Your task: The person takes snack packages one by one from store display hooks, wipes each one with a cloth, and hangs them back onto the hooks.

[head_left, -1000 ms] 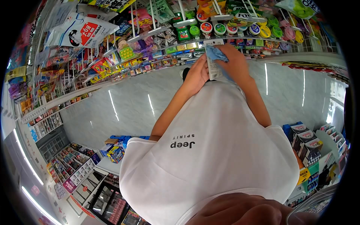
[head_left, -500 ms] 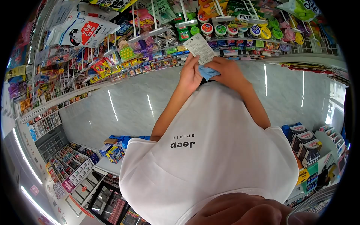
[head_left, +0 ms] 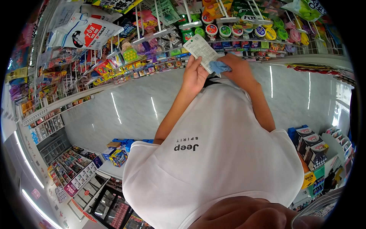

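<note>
A flat, pale card-like package [head_left: 202,51] with small print and a hanging hole is tilted up to the left in front of the shelves. My left hand [head_left: 195,75] grips its lower left edge, the fingers partly behind it. My right hand [head_left: 237,69] is closed on a crumpled blue cloth [head_left: 220,67], which touches the package's lower right edge. The rest of the cloth is hidden by the fingers.
Shelves in front hold round tubs [head_left: 225,31] and hanging candy bags [head_left: 88,31] on metal hooks. Grey floor [head_left: 137,103] shows below them. Stacked boxes [head_left: 117,156] stand at the left, dark boxes [head_left: 310,143] at the right.
The package was upright between my hands, then tilted to the left with its printed face showing. My right hand and the cloth dropped to its lower end, then shifted slightly right and up.
</note>
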The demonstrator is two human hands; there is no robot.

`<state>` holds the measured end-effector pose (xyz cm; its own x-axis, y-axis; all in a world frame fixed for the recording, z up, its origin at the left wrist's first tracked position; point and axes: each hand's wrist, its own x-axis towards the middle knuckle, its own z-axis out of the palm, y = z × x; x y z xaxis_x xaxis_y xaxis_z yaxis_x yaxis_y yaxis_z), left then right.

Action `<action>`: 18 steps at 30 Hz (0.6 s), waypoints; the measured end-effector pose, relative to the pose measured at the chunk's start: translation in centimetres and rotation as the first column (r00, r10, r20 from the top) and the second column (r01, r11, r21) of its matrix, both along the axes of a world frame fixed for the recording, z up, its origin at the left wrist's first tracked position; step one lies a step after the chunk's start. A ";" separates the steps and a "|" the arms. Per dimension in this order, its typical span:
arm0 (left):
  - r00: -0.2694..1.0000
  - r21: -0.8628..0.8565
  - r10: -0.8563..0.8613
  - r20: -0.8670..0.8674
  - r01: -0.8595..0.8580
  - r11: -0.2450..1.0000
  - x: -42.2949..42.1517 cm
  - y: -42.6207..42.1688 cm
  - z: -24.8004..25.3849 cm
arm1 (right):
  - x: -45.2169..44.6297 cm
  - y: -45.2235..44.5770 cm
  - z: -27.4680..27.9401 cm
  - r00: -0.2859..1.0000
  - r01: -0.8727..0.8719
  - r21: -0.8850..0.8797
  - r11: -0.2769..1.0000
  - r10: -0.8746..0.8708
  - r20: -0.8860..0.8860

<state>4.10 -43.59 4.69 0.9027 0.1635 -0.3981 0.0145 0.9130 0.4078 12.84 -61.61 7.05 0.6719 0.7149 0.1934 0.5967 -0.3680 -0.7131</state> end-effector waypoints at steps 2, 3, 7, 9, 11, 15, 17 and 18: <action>1.000 0.057 -0.020 -0.008 0.021 0.998 -0.1 -0.3 0.6 | 0.2 0.0 -0.2 0.996 0.088 0.004 0.996 -0.087 -0.015; 0.999 0.086 -0.034 -0.014 0.036 0.996 -0.1 -0.4 0.7 | 0.3 0.0 -0.2 0.991 0.131 0.000 0.991 -0.131 -0.018; 0.992 0.195 -0.128 -0.009 0.127 0.973 -0.3 -1.2 0.7 | -0.2 0.3 0.7 0.991 0.134 0.021 0.991 -0.133 -0.028; 0.983 0.158 -0.182 -0.034 0.185 0.970 -0.7 -1.5 0.4 | -0.5 0.4 0.9 0.993 0.111 0.012 0.994 -0.110 -0.050; 0.971 0.102 -0.234 -0.052 0.238 0.966 -0.6 -1.4 0.3 | -0.4 0.5 0.5 0.986 0.149 0.032 0.988 -0.146 -0.085; 0.958 0.063 -0.283 -0.036 0.285 0.956 -0.4 -1.2 1.3 | 0.2 0.2 -1.1 0.949 0.287 0.098 0.953 -0.269 -0.164; 0.961 0.119 -0.276 -0.032 0.277 0.953 -0.7 -1.2 1.3 | 0.0 0.2 -1.2 0.945 0.300 0.113 0.947 -0.278 -0.172; 0.962 0.155 -0.270 -0.042 0.273 0.949 -1.0 -1.4 0.9 | -0.4 0.2 -0.9 0.948 0.294 0.115 0.949 -0.273 -0.165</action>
<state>3.13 -45.00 5.62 0.9138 -0.0241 -0.4055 0.2623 0.7974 0.5435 12.45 -61.40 6.11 0.8711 0.4641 0.1606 0.3678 -0.3998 -0.8396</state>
